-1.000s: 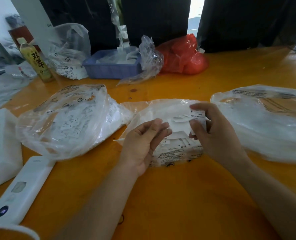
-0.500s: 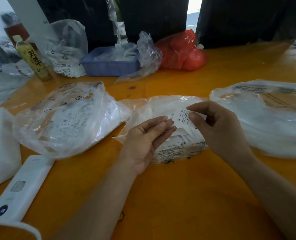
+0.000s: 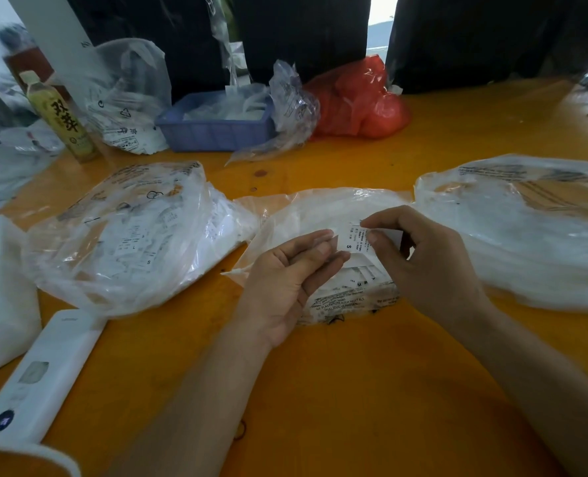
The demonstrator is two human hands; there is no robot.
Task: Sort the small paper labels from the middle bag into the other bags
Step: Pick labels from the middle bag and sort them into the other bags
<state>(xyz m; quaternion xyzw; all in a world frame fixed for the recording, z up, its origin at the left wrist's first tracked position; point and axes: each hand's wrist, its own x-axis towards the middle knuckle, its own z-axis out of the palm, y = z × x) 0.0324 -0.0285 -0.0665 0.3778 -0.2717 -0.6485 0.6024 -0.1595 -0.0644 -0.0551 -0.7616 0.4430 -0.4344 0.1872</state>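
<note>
**Label marked S pinched over the middle bag**

The orange table (image 3: 354,390) took up most of what I could see, bare and open on the near side between the two forearms. On it lay three clear plastic bags in a row: the left bag (image 3: 124,235), stuffed with printed paper labels, the right bag (image 3: 526,232), flatter and paler, and the smaller middle bag (image 3: 323,215) between them, its edges just touching both neighbours. Behind stood a blue tray (image 3: 213,129), a red bag (image 3: 358,101) and a green drink bottle (image 3: 58,118), well apart from the work. A white device (image 3: 45,376) lay by the near left edge.

The right hand (image 3: 426,263) hovered over the middle bag, thumb and forefinger closed on a small white label (image 3: 356,237) with an S printed on it, the other fingers curled. The left hand (image 3: 289,280) sat palm up just beside it, fingers loosely half-open, their tips touching the label's left edge; whether they gripped it I could not tell. More labels showed in the bag beneath.
</note>
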